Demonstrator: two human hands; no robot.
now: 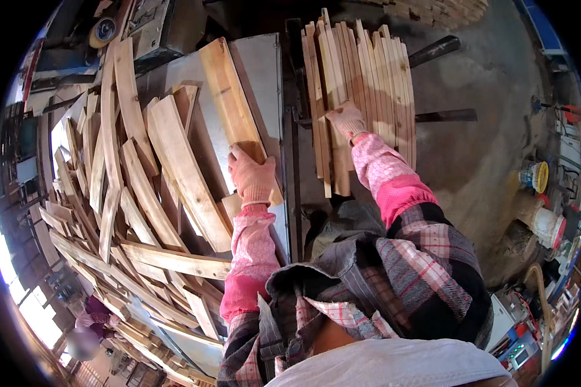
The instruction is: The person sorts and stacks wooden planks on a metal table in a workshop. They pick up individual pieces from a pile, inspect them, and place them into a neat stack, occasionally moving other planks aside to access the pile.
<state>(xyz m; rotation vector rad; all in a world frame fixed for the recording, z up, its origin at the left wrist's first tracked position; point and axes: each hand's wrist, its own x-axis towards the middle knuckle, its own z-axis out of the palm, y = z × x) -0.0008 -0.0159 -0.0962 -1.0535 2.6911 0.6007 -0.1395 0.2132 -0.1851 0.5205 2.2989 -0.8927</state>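
Note:
My left hand, in a pale pinkish work glove, is closed round the near part of a wide wooden board lying on a grey metal tabletop. To its right, my right hand, gloved alike, grips a long wooden strip at the left side of a stack. Narrow wooden strips lie side by side in that stack, which rests on dark metal arms. The fingertips of my right hand are partly hidden against the wood. Pink patterned sleeves cover both forearms.
Many loose boards lie jumbled across the left of the table. Dark metal bars jut out right of the stack. Buckets stand on the floor at the far right. Another person is at the lower left.

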